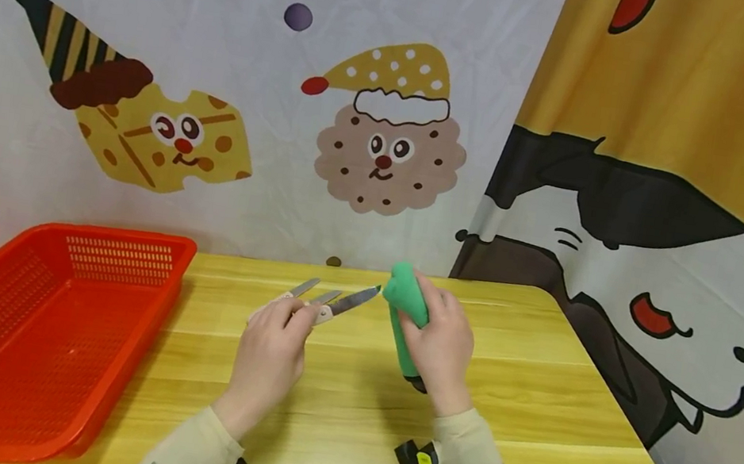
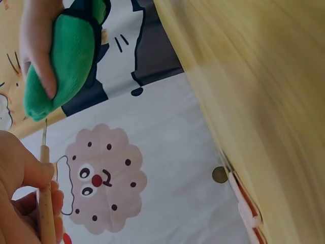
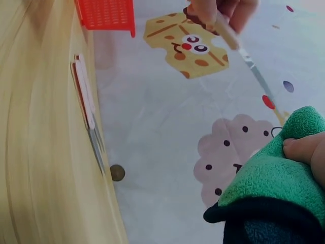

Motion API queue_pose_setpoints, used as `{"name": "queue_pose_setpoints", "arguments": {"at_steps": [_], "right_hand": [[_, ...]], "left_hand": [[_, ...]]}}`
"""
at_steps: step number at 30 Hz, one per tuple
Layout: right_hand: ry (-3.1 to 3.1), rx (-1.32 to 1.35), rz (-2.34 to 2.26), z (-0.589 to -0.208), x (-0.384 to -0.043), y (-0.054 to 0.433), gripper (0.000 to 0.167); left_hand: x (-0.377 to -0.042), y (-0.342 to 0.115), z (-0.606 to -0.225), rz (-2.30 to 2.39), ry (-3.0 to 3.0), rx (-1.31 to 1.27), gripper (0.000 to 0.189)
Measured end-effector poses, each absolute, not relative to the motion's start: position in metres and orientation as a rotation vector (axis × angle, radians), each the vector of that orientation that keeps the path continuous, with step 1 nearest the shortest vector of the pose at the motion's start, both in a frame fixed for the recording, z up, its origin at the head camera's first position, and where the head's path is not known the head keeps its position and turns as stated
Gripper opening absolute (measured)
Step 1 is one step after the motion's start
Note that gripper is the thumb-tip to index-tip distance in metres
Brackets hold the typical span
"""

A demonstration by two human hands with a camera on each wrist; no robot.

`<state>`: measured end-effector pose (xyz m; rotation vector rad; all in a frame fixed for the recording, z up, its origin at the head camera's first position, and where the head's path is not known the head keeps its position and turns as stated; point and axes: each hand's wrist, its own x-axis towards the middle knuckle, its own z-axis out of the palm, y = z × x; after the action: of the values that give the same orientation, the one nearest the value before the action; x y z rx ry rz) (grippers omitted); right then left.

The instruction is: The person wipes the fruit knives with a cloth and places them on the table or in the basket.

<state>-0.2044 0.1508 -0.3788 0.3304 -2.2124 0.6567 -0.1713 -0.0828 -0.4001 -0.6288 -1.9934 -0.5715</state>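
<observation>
Knife (image 1: 353, 300) pinched in the left hand (image 1: 271, 349), blade toward one o'clock; right hand (image 1: 443, 347) grasps the green cloth (image 1: 405, 301) just beside it. Two knives (image 1: 309, 291) lie on the tabletop (image 1: 534, 401); wiping looks barely begun.

Head cam: high, looking forward and down across the counter (image 1: 348, 389) to the cartoon backdrop (image 1: 221, 81), mid range. Left wrist cam: very close, rolled sideways, facing the backdrop. Right wrist cam: also close, rolled the other way, probably low near the counter edge. All three share the cookie-face print (image 1: 388, 161) (image 2: 104, 175) (image 3: 231, 152).
</observation>
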Motion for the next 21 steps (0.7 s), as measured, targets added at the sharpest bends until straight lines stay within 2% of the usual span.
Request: {"name": "queue_pose_setpoints", "arguments": {"at_steps": [10,21], "right_hand": [[-2.282,0.327,0.778,-0.387,-0.208,0.17,0.055],[-2.336,0.3,0.826,-0.396,-0.207,0.183,0.054]], "left_hand": [[-0.165,-0.101,-0.39,-0.565,-2.036,-0.603,0.025],[-0.149,-0.129,-0.376,-0.524,-2.08,-0.588,0.039]]}}
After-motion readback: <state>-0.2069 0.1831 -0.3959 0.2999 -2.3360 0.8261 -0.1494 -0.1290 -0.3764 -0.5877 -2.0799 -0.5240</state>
